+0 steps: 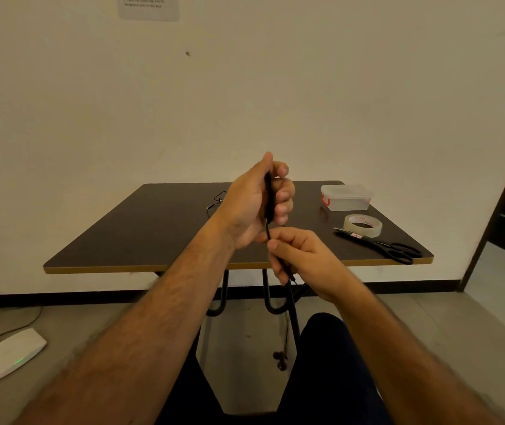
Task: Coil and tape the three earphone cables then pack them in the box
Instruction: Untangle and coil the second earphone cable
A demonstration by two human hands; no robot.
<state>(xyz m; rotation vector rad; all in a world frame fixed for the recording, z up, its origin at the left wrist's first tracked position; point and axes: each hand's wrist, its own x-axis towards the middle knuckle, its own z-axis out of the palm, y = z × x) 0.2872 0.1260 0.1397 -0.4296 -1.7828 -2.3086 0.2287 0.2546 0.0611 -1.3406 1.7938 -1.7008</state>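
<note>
— Two hands, item one? 
— Left hand (pixel 252 204): grip curled round coiled black earphone cable (pixel 269 197). Right hand (pixel 302 256), just below: grip pinching that cable's tail.
— Beyond them? 
— Second cable (pixel 216 202) on surface (pixel 153 234); box (pixel 346 197), tape roll (pixel 362 225), scissors (pixel 392 248) right.

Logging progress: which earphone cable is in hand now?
The earphone cable gripped by both hands, earbuds dangling below the table; the other visible one lies untouched on the table.

black earphone cable (pixel 269 197) coiled upright, tail hanging, clear lidded box (pixel 347 197) on table
</note>
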